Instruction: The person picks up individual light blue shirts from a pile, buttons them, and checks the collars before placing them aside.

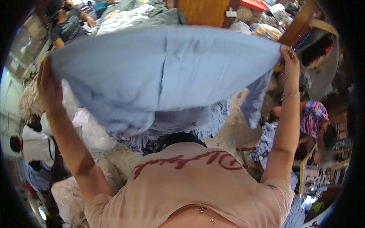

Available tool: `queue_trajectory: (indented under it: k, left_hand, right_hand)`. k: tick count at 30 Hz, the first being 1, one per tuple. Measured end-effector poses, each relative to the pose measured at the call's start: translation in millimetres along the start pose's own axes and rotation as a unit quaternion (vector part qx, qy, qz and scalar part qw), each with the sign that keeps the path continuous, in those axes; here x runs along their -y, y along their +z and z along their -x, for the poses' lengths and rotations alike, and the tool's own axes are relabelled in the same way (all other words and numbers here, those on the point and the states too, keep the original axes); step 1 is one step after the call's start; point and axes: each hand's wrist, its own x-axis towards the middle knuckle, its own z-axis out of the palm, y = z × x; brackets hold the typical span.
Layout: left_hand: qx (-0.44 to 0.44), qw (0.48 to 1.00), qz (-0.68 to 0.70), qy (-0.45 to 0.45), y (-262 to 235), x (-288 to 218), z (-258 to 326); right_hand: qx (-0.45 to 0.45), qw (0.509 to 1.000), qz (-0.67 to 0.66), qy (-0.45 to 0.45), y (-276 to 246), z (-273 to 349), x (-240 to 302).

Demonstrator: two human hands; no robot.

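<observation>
A wide light blue cloth [182,72] is spread in the air in front of me, its far edge drawn out between my two hands. A dark fold or seam runs down its middle, and lower parts hang loose at both sides; I cannot tell what garment it is. My left hand [50,85], somewhat blurred, is closed on the cloth's left corner. At the right corner, my right hand [289,59] pinches the fabric between thumb and fingers. Below the cloth lies a heap of similar blue fabric [138,142], partly hidden by it.
Clear plastic bags [91,129] lie left of the heap. More blue cloth hangs over a wooden stool or chair [245,155] at right. A person in dark clothes [68,28] works by piled grey fabric [133,19]; another in bright print [315,117] is at right.
</observation>
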Motion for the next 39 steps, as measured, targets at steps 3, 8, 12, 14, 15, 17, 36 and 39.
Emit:
queue_trajectory:
  k: [3, 8, 12, 14, 15, 17, 36, 39]
  left_hand:
    - [-0.022, 0.872, 0.432, -0.228, 15, 7, -71]
    - [-0.039, 0.893, 0.371, -0.251, 24, 23, -106]
    - [-0.017, 0.914, 0.294, -0.279, -2, 45, -121]
    - [-0.028, 0.919, 0.300, -0.253, -12, 57, -123]
    - [-0.033, 0.921, 0.308, -0.238, -18, 63, -126]
    - [-0.030, 0.918, 0.316, -0.238, -14, 51, -126]
    - [0.279, 0.952, 0.100, 0.079, 211, -136, -82]
    - [0.357, 0.923, 0.145, -0.022, 316, -178, -46]
  right_hand:
    - [-0.023, 0.996, 0.066, -0.061, 7, -71, 16]
    - [0.003, 0.996, 0.055, -0.071, 40, -139, 44]
    - [0.058, 0.982, -0.177, 0.036, 64, -142, 85]
    - [0.066, 0.974, -0.215, 0.029, 51, -135, 96]
    - [0.083, 0.974, -0.212, 0.010, 40, -139, 96]
    - [0.055, 0.977, -0.204, -0.008, 35, -127, 91]
    - [-0.103, 0.934, 0.340, -0.029, -263, -15, -95]
    - [-0.031, 0.927, 0.369, 0.053, -292, -59, -186]
